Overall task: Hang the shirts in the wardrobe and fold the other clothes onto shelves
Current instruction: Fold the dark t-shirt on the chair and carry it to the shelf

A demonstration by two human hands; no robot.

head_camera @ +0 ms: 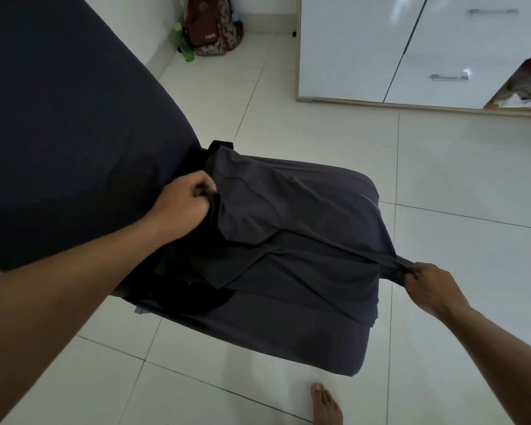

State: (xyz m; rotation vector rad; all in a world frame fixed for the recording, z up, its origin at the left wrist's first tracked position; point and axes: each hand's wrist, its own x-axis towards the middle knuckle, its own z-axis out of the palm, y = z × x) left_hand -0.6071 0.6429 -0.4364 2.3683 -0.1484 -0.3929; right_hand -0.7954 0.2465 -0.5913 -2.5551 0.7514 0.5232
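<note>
A dark grey garment [273, 210] lies spread over a dark cushioned seat [273, 332] in the middle of the view. My left hand [186, 204] grips the garment's left edge with curled fingers. At the right, my right hand [426, 286] pinches a corner of the same garment and holds it stretched taut off the seat's right edge. A black piece of clothing [196, 296] lies under the grey one at the seat's near left. The white wardrobe [380, 47] stands at the back right, its right compartment [524, 87] open with clothes inside.
A big dark mattress or cushion [59, 118] fills the left side. A patterned backpack [212, 26] and a green bottle [186, 44] stand in the far corner. White tiled floor [457, 164] lies between the seat and the wardrobe. A bare foot [325, 406] shows at the bottom.
</note>
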